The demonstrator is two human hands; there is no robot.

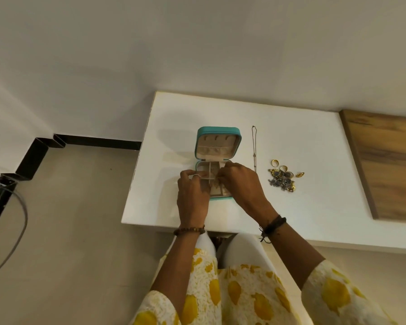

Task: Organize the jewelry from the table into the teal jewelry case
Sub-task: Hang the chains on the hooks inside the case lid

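Both forearms reach forward, converging. Left hand palm down, fingers curled at the tips, ring on one finger, bead bracelet at wrist. Right hand knuckles up, fingers curled inward; dark cords round wrist. Whether either pinches anything: unclear.

Both hands over open teal case — jewelry pile rt.

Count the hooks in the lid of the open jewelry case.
3, in a row across the top of the lid of the teal jewelry case: left, middle, right. None look hidden.
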